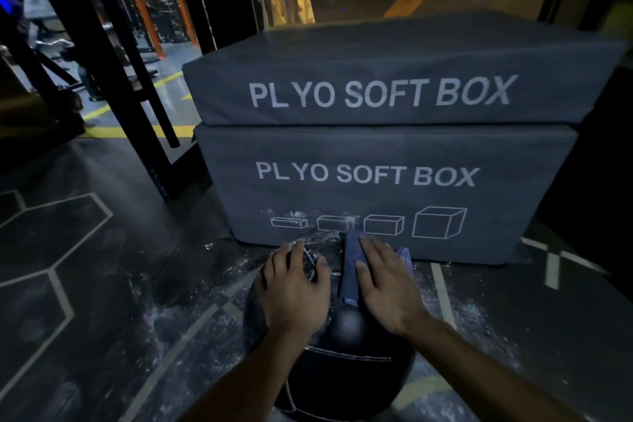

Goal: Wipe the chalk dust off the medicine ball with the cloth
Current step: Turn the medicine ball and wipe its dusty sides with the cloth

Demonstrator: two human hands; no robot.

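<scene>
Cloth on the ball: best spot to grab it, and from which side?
Judging by its pose, take the cloth at its near hanging edge, coming from above and the right. It lies draped over the top of the medicine ball, pressed flat under the right hand, so that loose fold is easiest to pinch. The left hand steadies the ball.

Gym floor, dim lighting. Two stacked grey foam boxes (383,134) printed "PLYO SOFT BOX". Black steel rack uprights (113,55) on the left, orange frame posts (144,3) and machines behind. Dark rubber flooring (68,250) with white hexagon lines, yellow lane markings (137,131), chalk dust scattered around.
</scene>
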